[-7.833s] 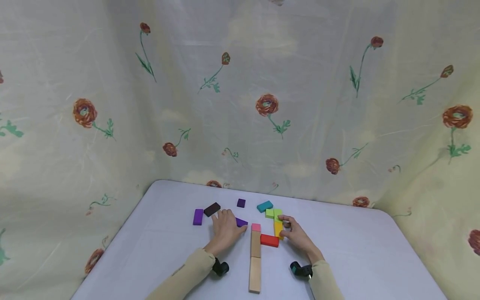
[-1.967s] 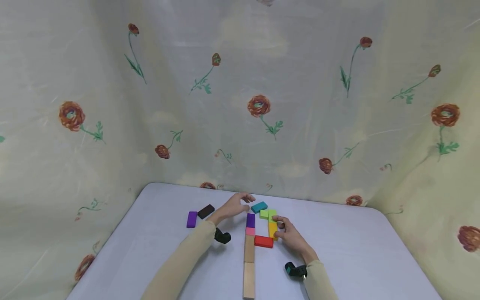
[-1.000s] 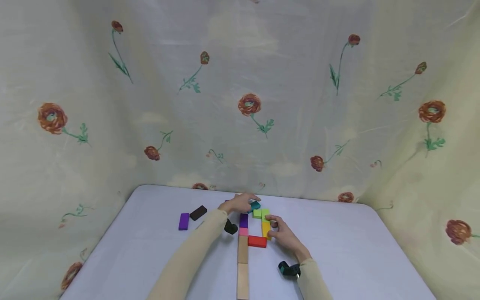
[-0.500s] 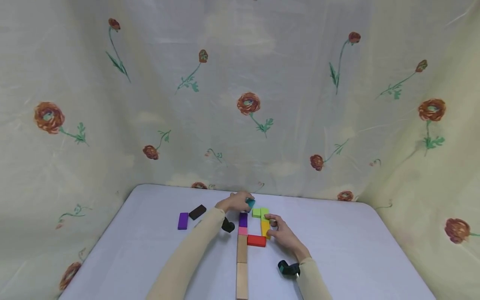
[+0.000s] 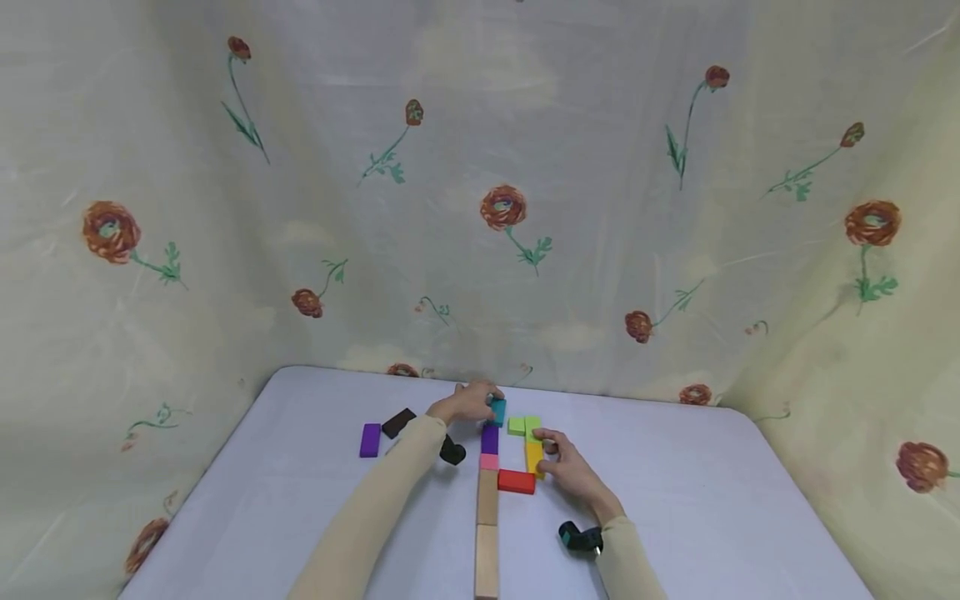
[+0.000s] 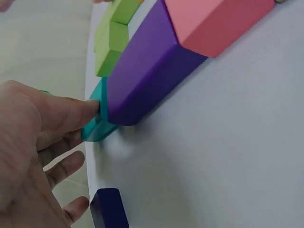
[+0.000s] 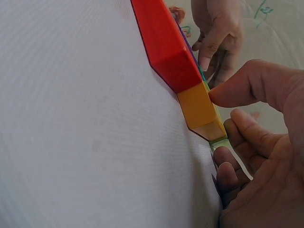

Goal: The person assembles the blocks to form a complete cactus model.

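My left hand (image 5: 471, 403) pinches a teal block (image 5: 498, 410) between thumb and fingers. That block lies right at the far end of a purple block (image 5: 490, 439), as the left wrist view also shows. Behind the purple block in the row come a pink block (image 5: 489, 462) and two plain wooden blocks (image 5: 487, 497). My right hand (image 5: 573, 475) rests along the outer side of the yellow block (image 7: 197, 104), thumb touching it, forefinger by the lime green blocks (image 5: 517, 426). A red block (image 5: 517, 482) joins the yellow block to the wooden row.
Left of the row lie a loose purple block (image 5: 371, 441) and a dark brown block (image 5: 399, 422). A small dark purple block (image 6: 109, 209) sits near my left fingers, hidden in the head view. Flowered cloth (image 5: 555, 317) hangs behind the white table (image 5: 675, 500).
My left hand has let go of the purple block, now beyond the pink one. It has taken the teal block, turned it and brought it left to the row's end. The right hand has stayed.
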A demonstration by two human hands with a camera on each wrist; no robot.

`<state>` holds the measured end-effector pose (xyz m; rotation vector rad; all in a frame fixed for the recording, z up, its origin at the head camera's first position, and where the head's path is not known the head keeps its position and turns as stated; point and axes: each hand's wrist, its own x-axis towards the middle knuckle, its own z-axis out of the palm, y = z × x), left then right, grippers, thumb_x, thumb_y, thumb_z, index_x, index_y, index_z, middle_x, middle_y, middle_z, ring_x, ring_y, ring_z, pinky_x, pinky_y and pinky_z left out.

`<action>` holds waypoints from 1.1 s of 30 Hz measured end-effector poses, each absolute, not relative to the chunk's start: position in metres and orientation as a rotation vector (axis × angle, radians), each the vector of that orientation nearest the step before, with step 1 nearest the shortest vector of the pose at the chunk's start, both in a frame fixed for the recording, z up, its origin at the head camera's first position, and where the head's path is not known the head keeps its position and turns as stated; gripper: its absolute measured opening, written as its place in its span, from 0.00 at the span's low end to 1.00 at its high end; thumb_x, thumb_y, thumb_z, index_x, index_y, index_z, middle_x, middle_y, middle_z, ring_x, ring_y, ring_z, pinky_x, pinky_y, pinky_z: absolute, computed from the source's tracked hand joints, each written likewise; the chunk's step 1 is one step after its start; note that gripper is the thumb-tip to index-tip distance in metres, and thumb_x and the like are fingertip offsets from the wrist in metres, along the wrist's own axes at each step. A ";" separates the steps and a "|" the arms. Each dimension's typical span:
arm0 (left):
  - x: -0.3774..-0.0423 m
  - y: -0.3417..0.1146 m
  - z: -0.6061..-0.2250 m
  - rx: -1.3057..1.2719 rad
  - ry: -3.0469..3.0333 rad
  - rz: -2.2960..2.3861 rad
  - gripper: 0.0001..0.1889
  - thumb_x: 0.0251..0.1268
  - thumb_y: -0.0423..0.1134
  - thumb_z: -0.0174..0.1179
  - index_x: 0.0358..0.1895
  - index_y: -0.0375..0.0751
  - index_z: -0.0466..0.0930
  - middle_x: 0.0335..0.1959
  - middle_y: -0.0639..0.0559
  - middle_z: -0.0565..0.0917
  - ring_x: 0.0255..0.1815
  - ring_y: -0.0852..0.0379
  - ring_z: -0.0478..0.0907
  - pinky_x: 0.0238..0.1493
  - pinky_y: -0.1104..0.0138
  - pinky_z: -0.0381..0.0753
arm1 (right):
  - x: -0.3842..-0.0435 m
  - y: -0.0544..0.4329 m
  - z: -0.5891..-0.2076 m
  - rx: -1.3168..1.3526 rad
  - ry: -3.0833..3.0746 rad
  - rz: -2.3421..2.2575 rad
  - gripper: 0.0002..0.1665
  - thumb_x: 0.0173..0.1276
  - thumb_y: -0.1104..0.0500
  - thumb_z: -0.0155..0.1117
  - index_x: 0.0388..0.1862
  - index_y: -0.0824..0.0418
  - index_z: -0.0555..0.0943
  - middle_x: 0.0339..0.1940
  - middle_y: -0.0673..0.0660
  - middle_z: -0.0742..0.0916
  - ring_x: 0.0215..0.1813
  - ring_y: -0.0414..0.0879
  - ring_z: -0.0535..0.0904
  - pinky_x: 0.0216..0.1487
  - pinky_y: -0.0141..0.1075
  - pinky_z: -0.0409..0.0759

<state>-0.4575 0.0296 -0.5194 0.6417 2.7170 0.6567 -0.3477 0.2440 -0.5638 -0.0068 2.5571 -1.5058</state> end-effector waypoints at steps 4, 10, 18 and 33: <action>-0.455 0.029 -0.520 0.636 2.736 0.630 0.23 0.66 0.42 0.57 0.65 0.51 0.73 0.71 0.48 0.66 0.73 0.48 0.58 0.74 0.42 0.42 | -0.348 0.244 -0.563 -0.011 2.561 -1.504 0.32 0.63 0.66 0.61 0.66 0.54 0.69 0.63 0.56 0.73 0.62 0.53 0.66 0.60 0.49 0.68; -0.452 0.024 -0.518 0.637 2.732 0.650 0.23 0.67 0.43 0.57 0.66 0.51 0.72 0.72 0.48 0.65 0.74 0.48 0.56 0.74 0.42 0.40 | -0.349 0.244 -0.562 -0.019 2.563 -1.506 0.32 0.63 0.67 0.61 0.67 0.55 0.69 0.63 0.57 0.73 0.61 0.53 0.66 0.58 0.47 0.68; -0.456 0.018 -0.525 0.643 2.756 0.646 0.23 0.67 0.45 0.58 0.66 0.52 0.72 0.72 0.49 0.66 0.75 0.48 0.56 0.73 0.42 0.41 | -0.348 0.242 -0.561 0.007 2.559 -1.495 0.32 0.63 0.67 0.61 0.67 0.55 0.68 0.63 0.58 0.73 0.61 0.53 0.66 0.59 0.50 0.68; -0.457 0.014 -0.531 0.680 2.776 0.617 0.24 0.67 0.48 0.58 0.65 0.53 0.73 0.71 0.50 0.67 0.73 0.49 0.57 0.72 0.45 0.47 | -0.346 0.243 -0.562 -0.003 2.565 -1.501 0.33 0.62 0.67 0.61 0.66 0.55 0.69 0.63 0.58 0.73 0.62 0.54 0.66 0.59 0.49 0.69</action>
